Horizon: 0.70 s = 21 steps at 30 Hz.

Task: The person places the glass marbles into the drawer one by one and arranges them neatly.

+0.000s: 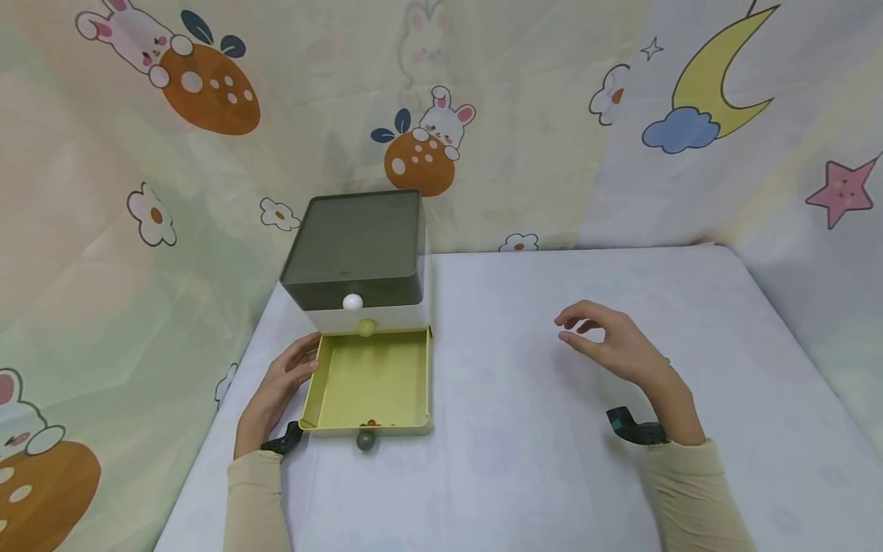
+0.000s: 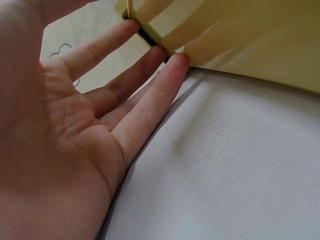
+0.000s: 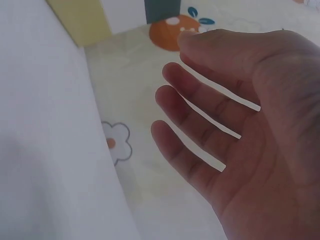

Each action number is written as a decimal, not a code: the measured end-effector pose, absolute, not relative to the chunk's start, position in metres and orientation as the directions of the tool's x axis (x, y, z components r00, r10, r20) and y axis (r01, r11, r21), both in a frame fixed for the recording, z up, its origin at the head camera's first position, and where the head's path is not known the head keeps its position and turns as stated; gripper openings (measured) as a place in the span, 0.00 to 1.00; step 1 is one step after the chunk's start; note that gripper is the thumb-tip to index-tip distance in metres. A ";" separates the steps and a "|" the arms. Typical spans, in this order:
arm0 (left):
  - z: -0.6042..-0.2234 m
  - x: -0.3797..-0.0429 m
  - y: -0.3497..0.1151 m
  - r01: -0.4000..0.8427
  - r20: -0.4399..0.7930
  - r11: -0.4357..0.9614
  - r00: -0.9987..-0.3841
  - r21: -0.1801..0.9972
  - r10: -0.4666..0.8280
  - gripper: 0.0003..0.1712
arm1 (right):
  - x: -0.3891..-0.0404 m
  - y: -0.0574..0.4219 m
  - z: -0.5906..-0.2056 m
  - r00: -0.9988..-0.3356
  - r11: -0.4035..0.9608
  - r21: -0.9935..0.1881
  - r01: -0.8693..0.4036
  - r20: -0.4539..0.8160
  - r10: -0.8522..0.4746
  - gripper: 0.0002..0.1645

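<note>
A small box of drawers [image 1: 359,238] with a dark green top stands at the back left of the table. Its bottom yellow-green drawer [image 1: 372,376] is pulled out towards me, with a dark round knob [image 1: 366,440] on the front. Tiny orange-red bits [image 1: 372,422] show just inside the drawer's front wall. At the drawer's left side, my left hand [image 1: 283,379] has its fingertips right at the wall, and the fingers [image 2: 145,112] are fairly straight. Over the table on the right, my right hand [image 1: 614,341] holds nothing, its fingers spread and loosely bent.
Above the open drawer sit a white knob [image 1: 352,302] and a yellow knob [image 1: 367,327]. White cloth covers the table [image 1: 524,460]. Printed curtains [image 1: 517,153] with rabbits, flowers and a moon hang behind and at both sides. Each wrist wears a dark band [image 1: 635,428].
</note>
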State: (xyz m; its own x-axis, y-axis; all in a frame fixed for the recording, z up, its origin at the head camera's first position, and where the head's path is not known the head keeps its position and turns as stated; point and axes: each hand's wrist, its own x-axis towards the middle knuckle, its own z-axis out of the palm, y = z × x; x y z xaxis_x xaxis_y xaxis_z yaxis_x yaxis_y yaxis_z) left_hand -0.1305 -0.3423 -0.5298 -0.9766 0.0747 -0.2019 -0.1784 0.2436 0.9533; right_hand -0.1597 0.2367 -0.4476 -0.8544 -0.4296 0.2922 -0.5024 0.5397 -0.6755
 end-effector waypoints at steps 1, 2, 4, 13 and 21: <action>-0.530 -0.130 -0.342 -0.177 -0.200 0.244 -0.977 0.954 0.076 0.39 | -0.159 0.240 -0.448 -0.863 0.554 -0.674 -0.489 0.282 -0.419 0.12; -0.530 -0.130 -0.342 -0.174 -0.199 0.245 -0.977 0.954 0.077 0.39 | -0.159 0.243 -0.448 -0.873 0.569 -0.673 -0.473 0.269 -0.408 0.12; -0.530 -0.130 -0.342 -0.171 -0.195 0.245 -0.977 0.954 0.080 0.38 | -0.157 0.249 -0.448 -0.892 0.600 -0.670 -0.437 0.235 -0.387 0.11; -0.530 -0.130 -0.342 -0.188 -0.213 0.255 -0.975 0.948 0.071 0.39 | -0.155 0.282 -0.457 -0.942 0.667 -0.675 -0.314 0.132 -0.310 0.11; -0.530 -0.130 -0.341 -0.213 -0.234 0.262 -0.971 0.941 0.052 0.40 | -0.153 0.308 -0.470 -0.949 0.697 -0.651 -0.300 0.126 -0.290 0.18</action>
